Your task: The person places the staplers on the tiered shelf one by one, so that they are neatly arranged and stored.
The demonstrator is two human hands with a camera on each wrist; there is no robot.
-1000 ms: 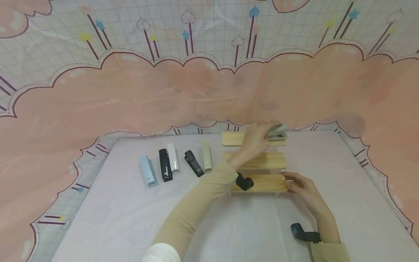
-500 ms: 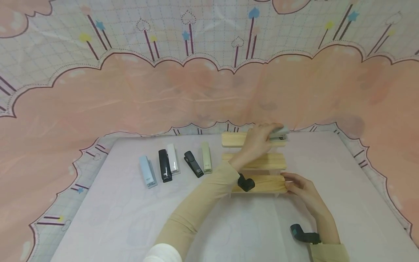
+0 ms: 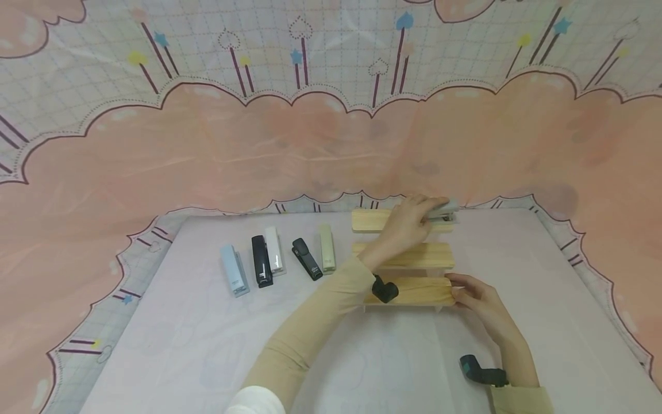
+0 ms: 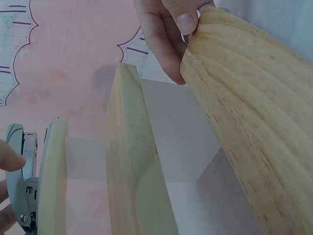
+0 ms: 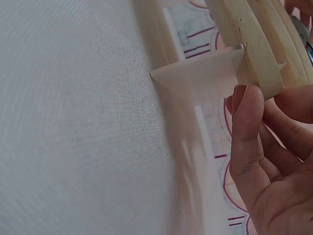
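The left hand (image 3: 405, 223) on my head feed grips a pale grey-green stapler (image 3: 442, 211) at the right end of the top board (image 3: 369, 221); I can't be sure whether stapler and wood touch all along. I see the right hand (image 3: 480, 298) pinch the right end of the lowest board (image 3: 421, 291) between thumb and fingers. Left of the boards, on the white tabletop (image 3: 181, 345), I count five more staplers: light blue (image 3: 235, 271), black (image 3: 262, 261), white (image 3: 274, 249), another black (image 3: 307, 260) and pale green (image 3: 327, 249).
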